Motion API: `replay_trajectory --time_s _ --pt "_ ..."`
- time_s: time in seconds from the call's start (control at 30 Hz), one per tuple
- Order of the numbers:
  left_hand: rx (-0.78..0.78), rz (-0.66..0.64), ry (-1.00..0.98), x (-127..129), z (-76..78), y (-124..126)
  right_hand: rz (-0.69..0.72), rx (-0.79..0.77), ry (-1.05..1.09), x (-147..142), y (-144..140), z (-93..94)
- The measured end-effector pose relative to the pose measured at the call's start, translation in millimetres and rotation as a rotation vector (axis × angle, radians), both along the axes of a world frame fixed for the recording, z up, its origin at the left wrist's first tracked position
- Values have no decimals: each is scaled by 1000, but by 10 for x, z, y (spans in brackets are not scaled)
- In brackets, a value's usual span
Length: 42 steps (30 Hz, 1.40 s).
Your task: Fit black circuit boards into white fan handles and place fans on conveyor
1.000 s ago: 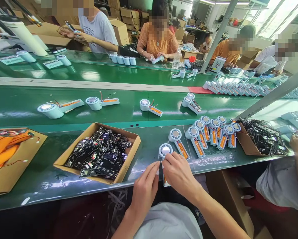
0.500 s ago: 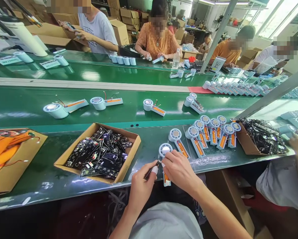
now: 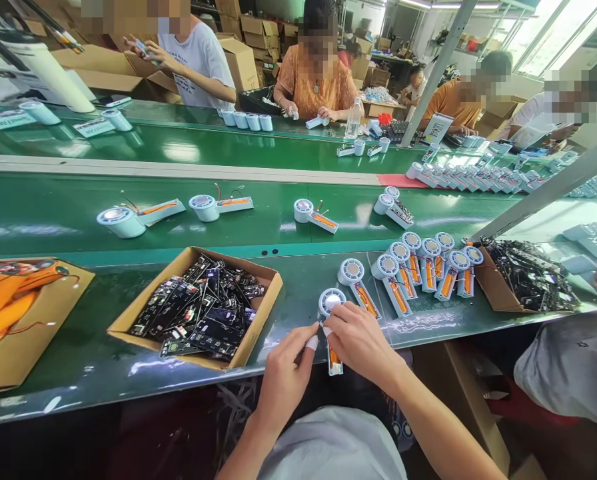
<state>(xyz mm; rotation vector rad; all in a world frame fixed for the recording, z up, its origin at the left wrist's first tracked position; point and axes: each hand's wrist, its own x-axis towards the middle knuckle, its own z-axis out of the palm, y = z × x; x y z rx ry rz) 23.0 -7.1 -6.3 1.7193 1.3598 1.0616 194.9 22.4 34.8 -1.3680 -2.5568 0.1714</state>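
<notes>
Green bench [image 3: 93, 360], fan unit [image 3: 331, 301] between fingers [image 3: 309, 343]

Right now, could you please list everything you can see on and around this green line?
Fan unit in hand: one, white round head, orange in its handle, near table edge.
Fan units in a row: about eight, white with orange, right of it.
Fan units on belt: four, white, spaced along the middle conveyor.
Box of circuit boards: one, brown cardboard, black boards, left of the hands.
Second box of boards: one, brown, far right.
Box of orange parts: one, far left.
Co-workers: several, seated across the line.
Left hand: white-capped fingertip, at the unit's handle.
Right hand: grip on the unit.
</notes>
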Motion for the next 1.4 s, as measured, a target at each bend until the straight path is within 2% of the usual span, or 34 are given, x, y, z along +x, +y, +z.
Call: replay_trajectory --time_s 0.13,0.27,0.37,0.47,0.6,0.67,0.77,0.83,0.9,0.97,1.07,1.17,1.23,1.3,1.4 --pt "-93 -59 -40 -76 23 66 -5 -60 169 87 27 -67" --pt "-141 -127 -100 -137 20 137 72 -122 267 116 42 -159" --pt "-171 -140 -154 -156 14 170 59 -122 326 86 47 -220" --pt "-235 -134 -164 -164 -1 162 36 -144 402 112 36 -193" --pt "-224 -43 -47 -162 -50 101 -13 -245 557 321 -55 -28" --pt "-236 -46 -1 -149 -72 72 -21 -248 521 418 -129 16" --pt "-237 -99 58 -113 -83 53 38 -251 402 435 -212 -45" --pt "-174 -105 109 -87 -78 54 59 -224 419 372 -219 -139" --pt "-95 -113 172 -69 -64 55 43 -213 536 288 -194 -229" --pt "-62 -143 265 -64 -39 44 -35 -265 698 210 -159 -289" --pt "-93 -181 499 -67 19 1 -211 -383 921 107 -130 -335" --pt "-102 -193 629 -66 57 -40 -282 -441 1073 12 -133 -366" --pt "-68 -177 537 -65 48 -46 -310 -503 1145 -37 -136 -384" --pt "-35 -110 374 -65 16 -36 -341 -584 1197 -62 -133 -391" --pt "-112 11 175 -61 -32 -18 -329 -632 1194 -52 -116 -366"
